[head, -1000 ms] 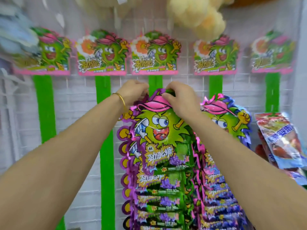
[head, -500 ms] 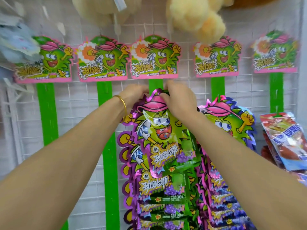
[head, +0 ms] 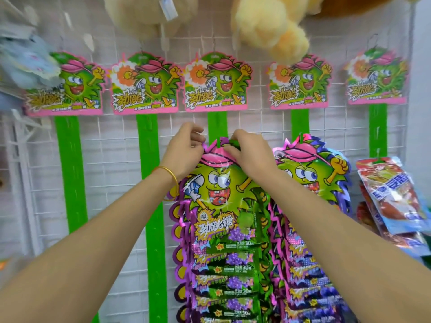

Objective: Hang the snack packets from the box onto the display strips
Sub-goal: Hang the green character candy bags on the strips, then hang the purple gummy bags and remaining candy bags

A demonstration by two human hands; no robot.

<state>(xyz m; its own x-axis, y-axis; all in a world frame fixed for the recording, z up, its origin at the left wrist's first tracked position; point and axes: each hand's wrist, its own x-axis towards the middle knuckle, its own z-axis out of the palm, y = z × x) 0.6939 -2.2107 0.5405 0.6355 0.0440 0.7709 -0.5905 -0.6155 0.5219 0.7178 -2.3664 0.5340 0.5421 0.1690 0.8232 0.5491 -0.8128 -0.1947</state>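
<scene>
A green-and-purple snack packet (head: 218, 190) with a cartoon face hangs at the top of the middle green display strip (head: 217, 123), over a stack of like packets below it. My left hand (head: 186, 151), with a gold bangle on the wrist, pinches the packet's upper left edge. My right hand (head: 248, 152) pinches its top at the strip's hook. The box is out of sight.
Several green strips with cartoon header cards (head: 215, 83) hang on a white wire grid (head: 112, 164). The strip to the right carries a full stack of packets (head: 310, 183). Red-and-blue packets (head: 391, 197) hang far right. Plush toys (head: 270, 26) hang overhead.
My view has tilted a little, so the strips and packets sit lower in frame. Both hands stay at the top of the packet, and the left fingers have loosened slightly.
</scene>
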